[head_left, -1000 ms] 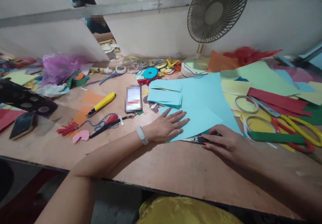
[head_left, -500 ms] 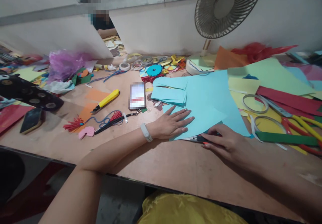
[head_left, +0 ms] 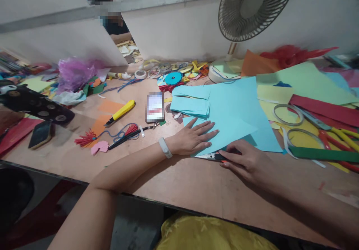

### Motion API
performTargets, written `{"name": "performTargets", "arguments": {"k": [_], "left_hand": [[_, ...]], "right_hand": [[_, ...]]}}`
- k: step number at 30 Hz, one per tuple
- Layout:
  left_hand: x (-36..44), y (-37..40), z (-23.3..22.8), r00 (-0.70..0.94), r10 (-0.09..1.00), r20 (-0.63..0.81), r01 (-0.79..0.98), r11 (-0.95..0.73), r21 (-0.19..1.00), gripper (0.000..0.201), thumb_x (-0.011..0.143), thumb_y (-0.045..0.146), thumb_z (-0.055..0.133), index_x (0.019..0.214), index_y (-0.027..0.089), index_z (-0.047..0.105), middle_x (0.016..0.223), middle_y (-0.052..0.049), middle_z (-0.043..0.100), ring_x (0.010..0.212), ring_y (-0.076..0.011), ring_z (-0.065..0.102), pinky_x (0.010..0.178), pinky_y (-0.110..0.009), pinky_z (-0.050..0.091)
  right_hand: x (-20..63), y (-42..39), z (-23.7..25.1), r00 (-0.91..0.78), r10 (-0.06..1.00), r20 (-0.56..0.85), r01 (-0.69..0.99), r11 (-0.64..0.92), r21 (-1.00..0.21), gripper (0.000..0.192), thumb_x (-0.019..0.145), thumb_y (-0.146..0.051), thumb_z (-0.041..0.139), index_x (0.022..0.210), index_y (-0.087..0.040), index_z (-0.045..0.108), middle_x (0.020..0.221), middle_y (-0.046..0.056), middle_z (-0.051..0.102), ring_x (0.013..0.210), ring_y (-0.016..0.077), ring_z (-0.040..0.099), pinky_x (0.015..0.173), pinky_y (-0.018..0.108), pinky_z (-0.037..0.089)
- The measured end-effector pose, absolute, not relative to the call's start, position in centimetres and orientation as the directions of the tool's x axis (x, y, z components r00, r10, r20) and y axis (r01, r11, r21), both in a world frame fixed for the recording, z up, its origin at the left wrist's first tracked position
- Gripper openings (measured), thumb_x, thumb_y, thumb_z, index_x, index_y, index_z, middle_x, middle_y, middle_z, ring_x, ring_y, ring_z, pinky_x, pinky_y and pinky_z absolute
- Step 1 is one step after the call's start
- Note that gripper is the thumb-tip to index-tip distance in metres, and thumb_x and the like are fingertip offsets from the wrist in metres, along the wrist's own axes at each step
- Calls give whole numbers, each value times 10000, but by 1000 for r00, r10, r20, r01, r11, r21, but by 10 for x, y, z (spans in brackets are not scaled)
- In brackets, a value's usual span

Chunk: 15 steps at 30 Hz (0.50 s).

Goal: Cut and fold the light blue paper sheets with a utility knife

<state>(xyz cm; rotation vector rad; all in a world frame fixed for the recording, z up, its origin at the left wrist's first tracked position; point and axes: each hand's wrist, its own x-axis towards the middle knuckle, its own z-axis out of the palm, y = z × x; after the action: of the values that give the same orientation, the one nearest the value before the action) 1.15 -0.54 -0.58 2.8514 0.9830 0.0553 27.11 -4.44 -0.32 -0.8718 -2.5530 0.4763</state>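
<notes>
My left hand (head_left: 193, 137) lies flat with fingers spread on the near corner of a large light blue paper sheet (head_left: 238, 115), pinning it to the wooden table (head_left: 179, 179). My right hand (head_left: 246, 160) grips a small utility knife (head_left: 213, 156) with a black and orange body, its blade end lying along the sheet's near edge. A stack of cut light blue strips (head_left: 190, 104) sits just beyond my left hand.
A phone (head_left: 155, 107) and a yellow cutter (head_left: 122, 112) lie to the left. A desk fan (head_left: 249, 18) stands at the back. Coloured papers, tape rings (head_left: 288, 114) and large yellow and red scissors (head_left: 339, 139) crowd the right. Another person sits beyond the gap (head_left: 114, 21).
My right hand has slid the knife slightly left along the paper's near edge. My left hand stays pressed on the sheet. The view has shifted a little.
</notes>
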Motion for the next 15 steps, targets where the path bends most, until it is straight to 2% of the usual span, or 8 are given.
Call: {"name": "performTargets", "arguments": {"k": [5, 11, 13, 15], "left_hand": [[12, -7, -5, 783, 622, -14, 617, -775, 135, 561, 1075, 469, 180, 1571, 214, 244, 1648, -71, 169, 1525, -214, 144, 1219, -467, 13], [12, -7, 0, 778, 628, -18, 621, -764, 176, 593, 1065, 523, 186, 1568, 214, 248, 1639, -87, 190, 1525, -220, 142, 1216, -481, 58], [11, -7, 1, 778, 628, -19, 619, -762, 189, 636, 1049, 572, 210, 1563, 202, 268, 1632, -114, 200, 1521, -242, 160, 1213, -497, 69], [10, -7, 1, 790, 613, 5, 600, -774, 205, 723, 997, 670, 292, 1559, 216, 282, 1624, -128, 220, 1512, -270, 193, 1214, -511, 67]], "right_hand": [[265, -50, 0, -742, 614, 268, 466, 760, -452, 259, 970, -257, 519, 1141, -208, 708, 956, 102, 642, 872, 224, 597, 729, 354, 507], [261, -61, 13, -824, 524, 217, 386, 799, -461, 248, 968, -282, 526, 1127, -212, 702, 982, 104, 666, 823, 199, 602, 699, 328, 511], [271, -51, 18, -784, 565, 259, 408, 783, -470, 276, 979, -301, 513, 1173, -224, 694, 1014, 105, 668, 867, 200, 615, 737, 332, 519], [290, -31, 22, -682, 656, 323, 492, 738, -461, 321, 985, -337, 498, 1227, -231, 681, 1048, 111, 662, 914, 210, 623, 784, 353, 521]]}}
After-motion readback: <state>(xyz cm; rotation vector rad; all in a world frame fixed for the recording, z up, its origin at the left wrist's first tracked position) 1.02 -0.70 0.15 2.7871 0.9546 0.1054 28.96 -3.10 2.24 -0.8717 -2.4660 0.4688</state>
